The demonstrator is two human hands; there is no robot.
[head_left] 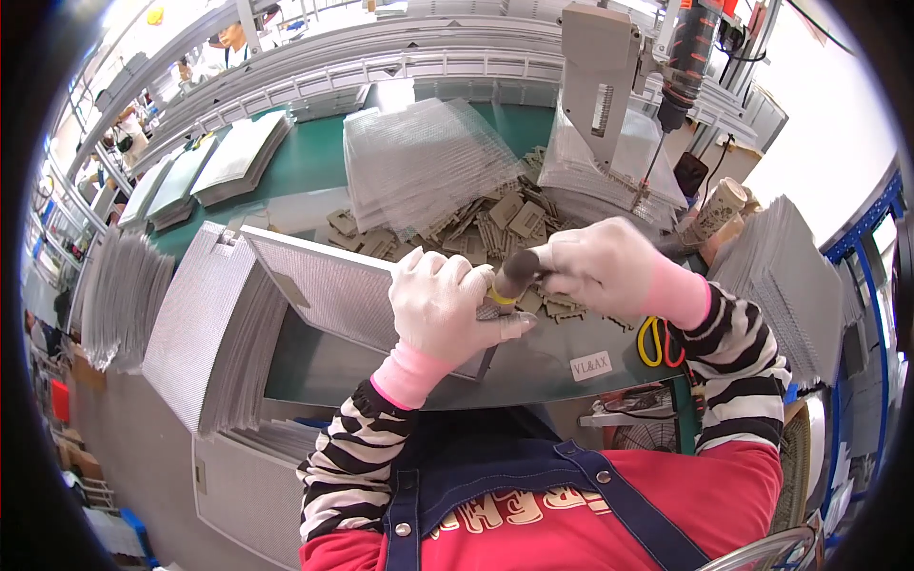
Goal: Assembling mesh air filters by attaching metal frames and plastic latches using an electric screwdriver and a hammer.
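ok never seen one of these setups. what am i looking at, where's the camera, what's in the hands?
There is no machine doing the work: a person works with two gloved hands. The single picture comes from a fisheye camera worn on the person's head, looking down, so straight edges bend near the rim.

The left hand presses down on a flat metal mesh panel lying on the green bench. The right hand grips a dark tool handle whose tip meets the panel's edge beside the left hand.

Around them: stacks of mesh panels, a heap of small tan plastic clips, yellow-handled scissors, and an electric screwdriver hanging above the bench.
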